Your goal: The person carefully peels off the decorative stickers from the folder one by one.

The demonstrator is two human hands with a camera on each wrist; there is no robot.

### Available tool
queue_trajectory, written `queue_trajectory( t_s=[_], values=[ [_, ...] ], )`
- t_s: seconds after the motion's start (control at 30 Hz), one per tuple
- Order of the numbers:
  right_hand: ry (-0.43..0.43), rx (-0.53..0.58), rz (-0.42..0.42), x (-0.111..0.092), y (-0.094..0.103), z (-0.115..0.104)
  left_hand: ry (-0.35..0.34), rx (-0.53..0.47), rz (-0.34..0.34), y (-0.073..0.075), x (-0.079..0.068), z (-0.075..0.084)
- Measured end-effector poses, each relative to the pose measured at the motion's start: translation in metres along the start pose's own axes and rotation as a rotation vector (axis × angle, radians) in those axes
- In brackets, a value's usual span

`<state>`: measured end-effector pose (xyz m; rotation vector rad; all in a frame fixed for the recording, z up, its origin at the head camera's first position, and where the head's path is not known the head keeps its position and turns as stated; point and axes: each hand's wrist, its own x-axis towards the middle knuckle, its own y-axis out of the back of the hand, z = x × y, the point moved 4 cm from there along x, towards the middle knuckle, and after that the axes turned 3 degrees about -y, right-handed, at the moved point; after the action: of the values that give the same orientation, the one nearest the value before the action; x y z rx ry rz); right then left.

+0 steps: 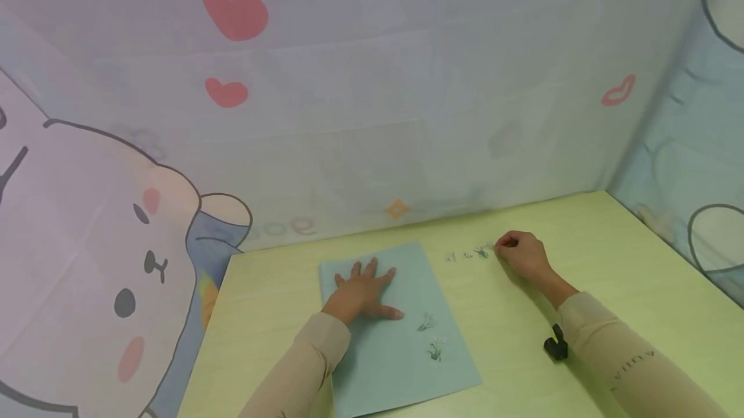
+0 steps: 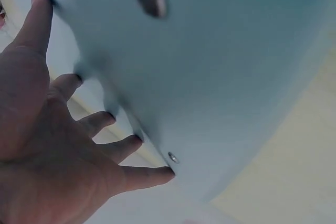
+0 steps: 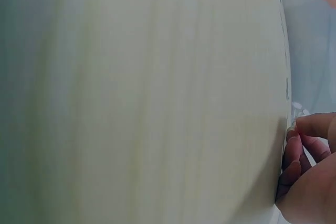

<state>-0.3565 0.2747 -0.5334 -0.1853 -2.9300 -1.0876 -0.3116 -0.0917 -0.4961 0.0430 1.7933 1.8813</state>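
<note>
A pale blue folder [image 1: 401, 366] lies on the table, with my left hand [image 1: 363, 295] resting on its upper part, fingers spread. The left wrist view shows the same hand's fingertips [image 2: 139, 138] pressing its surface. Two flower stickers [image 1: 434, 350] are on the folder's right side. Past its far right corner, several small flower stickers [image 1: 481, 252] form a row on the table. At the row's right end my right hand [image 1: 526, 256] pinches a small, whitish, partly see-through flower sticker [image 3: 297, 109] between thumb and forefinger.
The yellow-green table [image 1: 628, 256] meets a printed cloth backdrop [image 1: 349, 166] along its back edge. A small black device [image 1: 556, 345] is beside my right sleeve. Two small shiny metal spots [image 2: 173, 157] show on the folder.
</note>
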Motion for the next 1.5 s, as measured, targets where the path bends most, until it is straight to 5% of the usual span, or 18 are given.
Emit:
queue_trajectory(
  t_s=[0.67, 1.5],
  values=[
    [0.029, -0.061, 0.011, 0.005, -0.001, -0.001, 0.025, -0.018, -0.011, 0.002, -0.001, 0.002],
    [0.005, 0.038, 0.054, -0.010, -0.002, -0.008, 0.022, -0.034, -0.002, 0.003, -0.002, 0.004]
  ],
)
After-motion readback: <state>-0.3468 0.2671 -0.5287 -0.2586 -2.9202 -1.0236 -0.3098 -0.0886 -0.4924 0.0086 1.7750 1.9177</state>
